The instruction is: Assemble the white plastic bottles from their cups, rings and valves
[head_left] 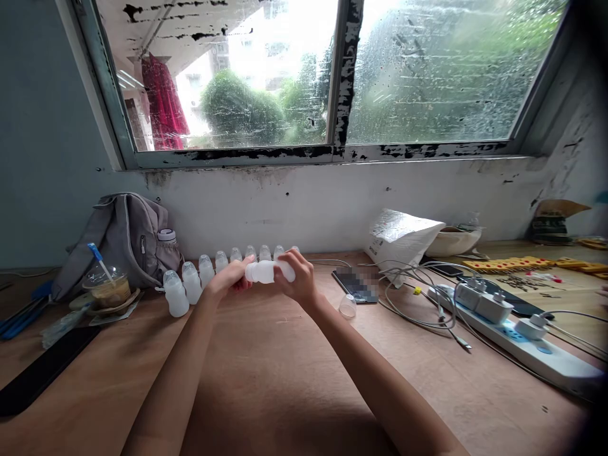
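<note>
A small frosted white plastic bottle (263,272) lies sideways in the air above the table. My right hand (298,275) is closed around its right-hand part. At its left end, my left hand (230,277) is closed with thumb and fingers against the narrower end; exactly what the fingertips pinch is partly hidden. Behind my hands a curved row of similar frosted bottles with clear domed caps, such as the near bottle (175,294), stands upright. A loose clear cap (348,306) rests on the table to the right of my right hand.
A phone (355,285) and tangled cables (418,297) lie right, beside a power strip (517,335) with chargers. A white pouch (403,239) stands by the wall. Left are a grey backpack (126,237), an iced drink cup (108,286) and a black flat object (47,370).
</note>
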Demonstrator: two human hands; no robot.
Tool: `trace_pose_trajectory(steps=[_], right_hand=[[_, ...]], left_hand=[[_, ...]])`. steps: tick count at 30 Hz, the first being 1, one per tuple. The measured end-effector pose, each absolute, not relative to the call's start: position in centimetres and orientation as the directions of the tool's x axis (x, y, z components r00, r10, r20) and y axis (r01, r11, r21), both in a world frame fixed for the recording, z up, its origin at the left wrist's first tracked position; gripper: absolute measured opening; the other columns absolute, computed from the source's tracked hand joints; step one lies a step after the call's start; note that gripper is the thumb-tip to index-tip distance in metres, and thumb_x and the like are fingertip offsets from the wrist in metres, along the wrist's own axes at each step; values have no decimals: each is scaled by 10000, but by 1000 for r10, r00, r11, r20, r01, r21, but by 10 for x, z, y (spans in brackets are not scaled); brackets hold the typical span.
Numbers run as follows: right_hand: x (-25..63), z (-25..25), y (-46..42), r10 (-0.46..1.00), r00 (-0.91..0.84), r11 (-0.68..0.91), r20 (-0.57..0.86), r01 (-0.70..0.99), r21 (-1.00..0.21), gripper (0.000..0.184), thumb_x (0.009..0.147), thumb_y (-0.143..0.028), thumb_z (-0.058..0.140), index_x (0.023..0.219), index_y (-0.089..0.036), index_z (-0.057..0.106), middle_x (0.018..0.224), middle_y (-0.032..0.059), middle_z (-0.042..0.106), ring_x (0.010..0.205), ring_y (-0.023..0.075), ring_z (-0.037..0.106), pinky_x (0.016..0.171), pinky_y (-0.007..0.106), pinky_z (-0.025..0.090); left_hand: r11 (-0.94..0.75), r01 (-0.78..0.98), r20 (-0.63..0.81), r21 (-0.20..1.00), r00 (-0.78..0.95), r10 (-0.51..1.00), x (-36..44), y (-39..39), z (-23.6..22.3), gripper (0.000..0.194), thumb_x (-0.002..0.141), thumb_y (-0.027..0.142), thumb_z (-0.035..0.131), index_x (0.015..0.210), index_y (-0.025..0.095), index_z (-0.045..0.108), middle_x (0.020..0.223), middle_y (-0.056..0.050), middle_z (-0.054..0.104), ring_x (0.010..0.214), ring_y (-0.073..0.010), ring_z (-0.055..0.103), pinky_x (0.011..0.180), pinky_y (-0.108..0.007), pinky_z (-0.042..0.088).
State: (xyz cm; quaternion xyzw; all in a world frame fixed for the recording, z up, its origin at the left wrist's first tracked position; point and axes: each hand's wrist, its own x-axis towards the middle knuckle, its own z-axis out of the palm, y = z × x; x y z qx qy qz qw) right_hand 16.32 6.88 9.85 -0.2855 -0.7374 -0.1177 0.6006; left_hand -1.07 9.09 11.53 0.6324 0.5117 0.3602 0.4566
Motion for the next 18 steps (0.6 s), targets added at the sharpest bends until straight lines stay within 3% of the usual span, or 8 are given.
trace_pose_trajectory(steps=[5,10,14,18], right_hand=[[165,109,67,429,143,747,892,498,-440,106,755,-273,458,695,-190,486,640,1,485,581,132,446,541,234,354],[170,112,72,620,264,665,739,324,-673,190,762,-334,460,644,-186,450,590,-27,437,557,107,416,500,205,342],[175,107,87,846,279,468,455,22,-883,225,728,-382,465,624,-190,410,557,-38,372,496,93,377,374,178,274],[177,101,100,984,111,161,139,-223,-961,204,709,-382,467,659,-193,405,517,-46,365,397,70,319,301,170,168]], left_hand=[[-172,172,155,970,112,982,5,89,119,524,705,617,467,482,148,534,431,-24,509,387,-101,444,413,-216,328],[-329,9,323,944,176,930,9,85,122,406,670,529,585,731,128,610,670,-31,601,625,-123,557,591,-216,457],[-450,14,439,893,192,877,9,82,125,422,591,368,715,932,144,610,819,-57,622,801,-180,576,727,-290,476],[-594,49,566,803,245,787,9,82,123,414,568,245,735,958,166,620,910,-54,619,892,-205,560,818,-332,452]])
